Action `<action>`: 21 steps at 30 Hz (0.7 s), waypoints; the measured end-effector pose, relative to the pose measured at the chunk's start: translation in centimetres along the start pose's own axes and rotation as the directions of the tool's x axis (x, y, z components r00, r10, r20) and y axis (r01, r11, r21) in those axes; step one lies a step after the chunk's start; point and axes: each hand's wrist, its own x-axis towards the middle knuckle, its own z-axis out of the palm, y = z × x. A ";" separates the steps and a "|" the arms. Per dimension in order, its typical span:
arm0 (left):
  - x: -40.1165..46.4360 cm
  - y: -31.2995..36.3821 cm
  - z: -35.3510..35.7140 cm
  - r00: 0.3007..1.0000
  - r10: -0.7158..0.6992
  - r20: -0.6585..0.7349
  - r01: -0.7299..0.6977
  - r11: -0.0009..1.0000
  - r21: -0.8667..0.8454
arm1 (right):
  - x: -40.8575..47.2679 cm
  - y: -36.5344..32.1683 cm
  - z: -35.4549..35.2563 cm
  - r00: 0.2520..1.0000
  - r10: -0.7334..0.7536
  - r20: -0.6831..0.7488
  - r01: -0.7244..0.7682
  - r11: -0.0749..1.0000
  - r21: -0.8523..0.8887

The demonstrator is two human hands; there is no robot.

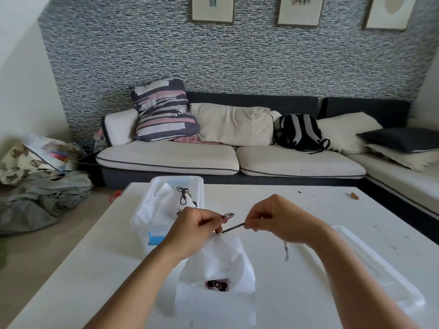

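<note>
Head: L hand [192, 224], R hand [280, 222] pinch 1 cord [234, 227] (2 bags [215, 264] [154, 205]).

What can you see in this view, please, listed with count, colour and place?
pouch: one, white, table's near edge, below the hands
cord: one, dark, at the pouch's neck, between the hands
bin: one, clear, table's far left
spare pouches: count unclear, white, in the bin
lid: one, clear, table's right
stick: one, brown, table's far right
table: one, white, foreground
sofa: one, cream and dark grey, behind the table
striped cushion: one, grey, pink and white, sofa's left
backpack: one, black and grey, on the sofa
pictures: three, pale, on the wall
clothes: one pile, grey, floor at left
left hand: pinches the cord
right hand: pinches the cord
</note>
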 end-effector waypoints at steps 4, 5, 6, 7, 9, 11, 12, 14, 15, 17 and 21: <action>-0.2 0.1 0.9 0.990 0.055 0.133 -0.073 0.989 0.132 | 0.3 -1.7 1.3 0.969 -0.184 -0.167 0.181 0.983 -0.033; -0.3 0.3 1.1 0.987 0.047 0.151 -0.065 0.991 0.114 | 0.5 -2.0 1.8 0.952 -0.207 -0.227 0.201 0.978 -0.046; -0.4 0.5 1.3 0.985 0.028 0.170 -0.044 0.995 0.088 | 0.6 -2.1 2.1 0.937 -0.218 -0.274 0.212 0.976 -0.053; -0.5 0.8 1.5 0.981 0.010 0.194 -0.020 0.999 0.049 | 0.7 -2.1 2.4 0.927 -0.221 -0.304 0.215 0.975 -0.053; -0.5 0.9 1.7 0.975 -0.022 0.222 0.029 0.999 -0.027 | 1.0 -1.8 2.8 0.919 -0.215 -0.330 0.212 0.976 -0.046; -0.6 0.9 1.8 0.975 -0.047 0.219 0.068 0.994 -0.088 | 1.2 -1.5 3.0 0.918 -0.209 -0.337 0.205 0.978 -0.047; -0.6 0.9 1.8 0.977 -0.053 0.207 0.080 0.989 -0.124 | 1.3 -1.4 3.1 0.916 -0.209 -0.342 0.205 0.978 -0.049; -0.5 1.1 1.8 0.983 -0.057 0.175 0.086 0.983 -0.162 | 1.4 -1.3 3.2 0.913 -0.207 -0.351 0.206 0.978 -0.041; -0.5 1.1 1.9 0.987 -0.048 0.151 0.071 0.986 -0.151 | 1.5 -1.3 3.2 0.913 -0.203 -0.354 0.206 0.978 -0.030; -0.4 0.9 2.0 0.993 -0.031 0.116 0.043 0.994 -0.101 | 1.4 -1.6 3.3 0.915 -0.193 -0.355 0.206 0.979 -0.001; -0.3 0.8 2.1 0.985 -0.155 0.077 0.167 0.967 -0.191 | 1.3 -2.0 3.5 0.922 -0.164 -0.352 0.203 0.976 0.079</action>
